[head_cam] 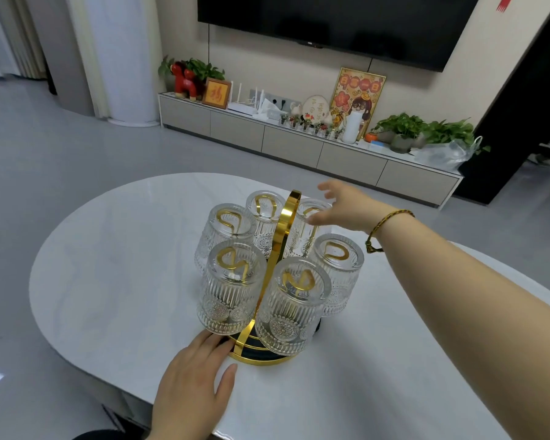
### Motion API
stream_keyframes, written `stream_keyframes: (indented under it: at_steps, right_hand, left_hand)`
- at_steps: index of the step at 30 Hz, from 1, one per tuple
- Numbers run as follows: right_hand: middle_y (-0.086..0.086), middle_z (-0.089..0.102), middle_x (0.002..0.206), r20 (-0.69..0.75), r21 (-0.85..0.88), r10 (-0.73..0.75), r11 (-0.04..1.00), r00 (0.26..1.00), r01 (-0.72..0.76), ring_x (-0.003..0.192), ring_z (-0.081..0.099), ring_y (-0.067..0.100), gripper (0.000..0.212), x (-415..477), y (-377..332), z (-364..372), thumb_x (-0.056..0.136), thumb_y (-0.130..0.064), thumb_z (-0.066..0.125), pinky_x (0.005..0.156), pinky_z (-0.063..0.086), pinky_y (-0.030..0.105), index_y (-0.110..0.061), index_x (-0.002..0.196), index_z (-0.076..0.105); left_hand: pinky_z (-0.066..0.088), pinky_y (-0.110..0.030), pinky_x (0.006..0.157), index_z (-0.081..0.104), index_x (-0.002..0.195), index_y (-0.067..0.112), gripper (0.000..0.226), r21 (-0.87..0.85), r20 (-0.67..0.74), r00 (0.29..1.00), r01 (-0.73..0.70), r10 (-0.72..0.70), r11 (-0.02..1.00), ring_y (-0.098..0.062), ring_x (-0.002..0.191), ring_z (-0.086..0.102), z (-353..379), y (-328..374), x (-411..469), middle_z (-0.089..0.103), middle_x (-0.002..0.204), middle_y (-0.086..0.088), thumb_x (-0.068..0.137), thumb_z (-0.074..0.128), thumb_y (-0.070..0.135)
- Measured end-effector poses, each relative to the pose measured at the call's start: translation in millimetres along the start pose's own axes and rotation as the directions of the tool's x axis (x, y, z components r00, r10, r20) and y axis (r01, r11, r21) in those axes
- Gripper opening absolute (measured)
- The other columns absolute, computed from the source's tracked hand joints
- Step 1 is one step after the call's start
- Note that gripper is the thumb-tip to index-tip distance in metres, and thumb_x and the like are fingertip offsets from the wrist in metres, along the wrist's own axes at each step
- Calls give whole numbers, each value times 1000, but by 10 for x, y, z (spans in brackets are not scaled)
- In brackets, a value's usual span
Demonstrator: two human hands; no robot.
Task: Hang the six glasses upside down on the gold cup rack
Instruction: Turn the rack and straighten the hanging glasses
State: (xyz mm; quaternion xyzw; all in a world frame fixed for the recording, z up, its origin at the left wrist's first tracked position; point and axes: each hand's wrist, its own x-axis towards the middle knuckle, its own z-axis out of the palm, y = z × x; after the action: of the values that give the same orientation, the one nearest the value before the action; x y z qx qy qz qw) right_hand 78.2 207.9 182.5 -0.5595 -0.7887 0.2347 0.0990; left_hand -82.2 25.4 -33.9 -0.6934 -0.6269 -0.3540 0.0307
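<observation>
The gold cup rack (287,217) stands in the middle of the white table (108,265), its tall loop handle upright. Several ribbed clear glasses hang upside down on its gold prongs, among them the near-left glass (231,290), the near-right glass (291,308) and the right glass (338,268). My left hand (194,379) lies flat on the table with its fingertips against the rack's round dark base (261,357). My right hand (343,208) hovers with spread fingers just over the far-right glass (305,233), holding nothing.
The table's curved front edge runs left of my left hand, with grey floor beyond. Across the room stands a low TV cabinet (299,144) with plants and ornaments, under a wall-mounted screen (331,23).
</observation>
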Motion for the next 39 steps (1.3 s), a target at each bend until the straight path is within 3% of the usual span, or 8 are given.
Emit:
stream_keyframes:
  at_steps: [5,10,14,19,21,28,32,39]
  right_hand:
    - [13,36,145,-51,-18,-17,1000,999,16,122,46,25,58,-26,-134,-145,85,-13,53,83,38,25,-11,138,28]
    - [12,45,138,-102,-45,-103,994,989,99,123,46,25,57,79,-511,-268,85,-25,56,97,39,31,-9,135,34]
    - [6,45,140,139,-344,-86,930,987,130,125,44,24,67,247,-843,-185,79,-41,61,105,34,36,-16,135,34]
    - [5,49,135,342,-665,109,730,933,158,112,50,24,82,420,-1002,67,69,-50,67,102,42,40,-23,137,29]
    - [5,43,140,354,-726,134,663,926,182,117,47,25,88,450,-999,130,67,-51,68,102,40,40,-23,138,25]
    - [6,44,139,344,-725,83,656,935,209,121,46,26,88,491,-951,202,68,-44,71,102,41,39,-16,137,25]
    - [7,46,136,336,-683,29,696,942,222,119,47,25,78,512,-962,191,72,-38,69,99,40,36,-14,135,30]
    - [7,38,144,321,-666,36,719,946,199,129,39,26,79,562,-929,203,75,-36,66,106,35,38,-14,139,25]
  left_hand:
    - [36,-26,76,58,96,20,55,-6,5,1000,-4,4,1000,-12,99,47,24,-27,-10,72,93,-3,94,11,46]
    - [42,-17,67,66,91,22,64,-11,37,999,16,-15,1000,-7,96,48,2,-49,16,72,93,4,94,7,45]
    - [36,-21,72,62,94,25,35,-41,46,999,-3,5,999,-8,96,48,34,-109,29,72,94,4,89,29,37]
    - [37,-18,68,69,88,26,41,-67,101,995,-6,13,998,-9,90,60,107,-181,16,72,93,7,88,31,42]
    - [37,-17,67,70,88,27,57,-61,138,990,-1,9,998,-11,84,68,125,-197,20,73,92,8,92,17,46]
    - [35,-20,70,69,90,23,61,-75,79,997,-1,7,997,-11,96,53,134,-178,5,73,96,3,92,13,46]
    - [34,-20,70,70,89,24,53,-59,82,997,3,2,998,-14,91,65,100,-146,-1,73,94,4,92,20,42]
    - [34,-21,76,67,94,23,61,-59,84,995,50,-45,997,-9,102,47,60,-88,-21,72,97,5,93,10,45]
